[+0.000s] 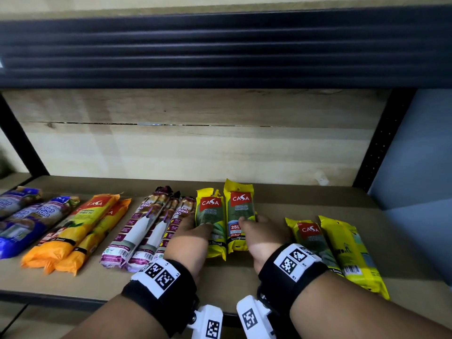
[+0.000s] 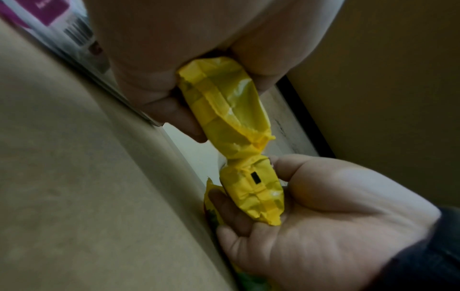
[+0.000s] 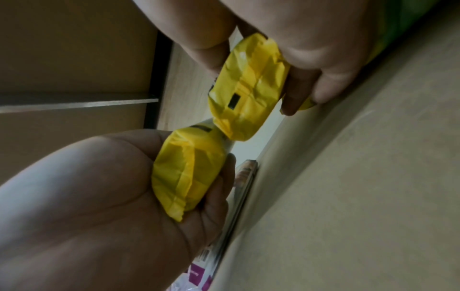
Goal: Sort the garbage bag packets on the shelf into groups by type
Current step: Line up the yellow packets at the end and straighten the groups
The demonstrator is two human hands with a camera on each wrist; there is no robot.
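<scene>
Two yellow Casa packets stand side by side at the middle of the wooden shelf (image 1: 318, 195). My left hand (image 1: 199, 228) grips the left yellow packet (image 1: 210, 211) round its lower half, fingers curled round it. My right hand (image 1: 248, 222) grips the right yellow packet (image 1: 240, 204) the same way. In the left wrist view my left hand (image 2: 174, 102) wraps the folded end of its packet (image 2: 224, 106), while the other packet (image 2: 254, 195) sits in the right hand (image 2: 323, 216). The right wrist view has my right hand (image 3: 293, 82) curled round its packet (image 3: 248, 84), next to the left-hand packet (image 3: 186, 171).
Two more yellow packets (image 1: 315, 243) (image 1: 352, 253) lie at the right. Purple and white drawstring packets (image 1: 141, 228), orange packets (image 1: 80, 226) and blue packets (image 1: 24, 216) lie in groups to the left. A dark upper shelf edge (image 1: 220, 45) hangs overhead.
</scene>
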